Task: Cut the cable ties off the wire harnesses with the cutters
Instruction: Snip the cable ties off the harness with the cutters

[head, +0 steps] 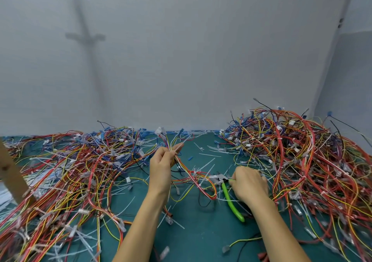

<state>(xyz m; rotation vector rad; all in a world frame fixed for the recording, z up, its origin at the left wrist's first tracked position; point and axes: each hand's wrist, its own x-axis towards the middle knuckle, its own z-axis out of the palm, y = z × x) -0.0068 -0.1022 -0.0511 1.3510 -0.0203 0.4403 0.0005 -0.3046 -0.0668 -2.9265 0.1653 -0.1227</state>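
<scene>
Teal matting (201, 235), smooth and flat, covers the bench. At its middle a thin harness of red, yellow and black wires (188, 171) is lifted, pinched between thumb and fingers of the left hand (161, 167). Right at its drooping loop the nose of the green-handled cutters (231, 201) is placed, with the tool gripped in the curled right hand (249, 183). Stiff white plastic cable ties (209, 151) are scattered around. A tangled heap of glossy wires (70, 171) is piled left, a taller heap (302, 151) right, against a plain white wall (181, 60).
</scene>
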